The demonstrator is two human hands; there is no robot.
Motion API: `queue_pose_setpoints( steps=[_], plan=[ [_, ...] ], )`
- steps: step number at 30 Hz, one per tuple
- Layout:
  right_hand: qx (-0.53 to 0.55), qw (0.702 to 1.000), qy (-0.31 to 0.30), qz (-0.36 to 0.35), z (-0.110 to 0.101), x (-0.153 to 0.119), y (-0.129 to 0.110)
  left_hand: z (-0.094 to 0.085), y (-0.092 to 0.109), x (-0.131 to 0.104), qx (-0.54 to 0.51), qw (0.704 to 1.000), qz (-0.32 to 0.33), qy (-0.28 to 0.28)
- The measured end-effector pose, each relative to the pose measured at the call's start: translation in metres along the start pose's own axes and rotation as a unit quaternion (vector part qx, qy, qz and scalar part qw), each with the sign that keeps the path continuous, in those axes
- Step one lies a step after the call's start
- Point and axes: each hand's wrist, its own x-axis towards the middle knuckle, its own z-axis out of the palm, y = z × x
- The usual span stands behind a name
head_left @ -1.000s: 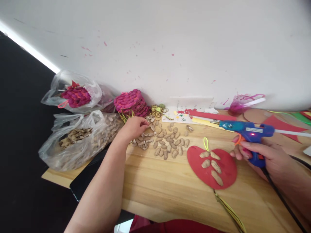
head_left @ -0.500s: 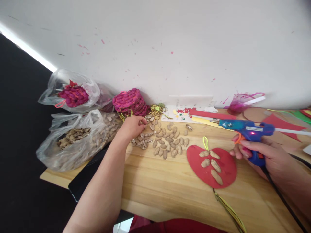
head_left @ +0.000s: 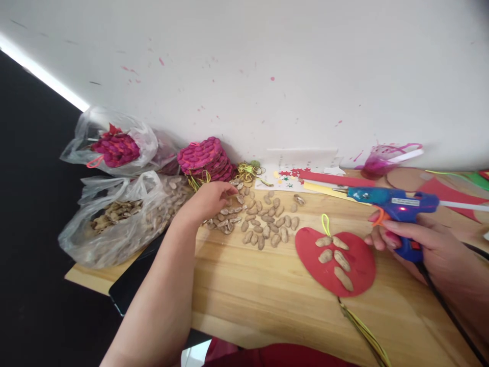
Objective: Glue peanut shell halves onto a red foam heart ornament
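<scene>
My right hand (head_left: pixel 424 234) is wrapped round the handle of a blue hot glue gun (head_left: pixel 405 206), a finger at its orange trigger and its nozzle pointing left. A red heart-shaped card (head_left: pixel 361 275) lies below and left of it. Several peanut shells (head_left: pixel 343 279) sit on the card in two slanting columns. The card has a yellow loop at its top and a yellow-green tassel (head_left: pixel 361 326) at its bottom. Over the pile of loose peanut shells (head_left: pixel 225 221), my left hand (head_left: pixel 214 199) reaches with fingers bent but apart; its palm side is hidden.
Plastic bags (head_left: pixel 110 244) of peanut shells and purple pieces stand at left. Near the wall are a stack of purple shell-covered pieces (head_left: pixel 206 158), gold cords (head_left: pixel 248 173), paper with small stars (head_left: pixel 263 178) and red card (head_left: pixel 439 196). The gun's black cord (head_left: pixel 446 300) runs down right.
My left hand has shifted very slightly right over the shells. The whole view has moved a little; the glue gun stays in my right hand, and the shells on the card are unchanged.
</scene>
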Motion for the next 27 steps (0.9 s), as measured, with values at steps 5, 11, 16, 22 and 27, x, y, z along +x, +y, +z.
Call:
queue_pose_setpoints(
  steps=[5,11,16,22,27],
  plan=[
    [-0.001,1.000,0.015,-0.001,0.002,0.000,-0.001,0.007,-0.005,0.005,-0.007,1.000,0.009,-0.008],
    [-0.023,1.000,0.014,0.000,0.005,-0.002,-0.005,0.012,-0.003,0.008,0.042,0.998,-0.040,0.027],
    [-0.018,1.000,0.025,0.006,0.007,-0.006,-0.009,0.011,0.002,0.008,0.070,0.993,-0.071,0.067],
    [-0.016,1.000,0.010,-0.004,0.006,-0.003,-0.006,0.019,0.012,0.009,-0.008,0.996,-0.026,0.080],
    [0.007,0.999,0.031,0.003,0.006,-0.003,-0.005,0.028,0.018,0.012,-0.024,0.997,-0.038,0.067]
  ],
)
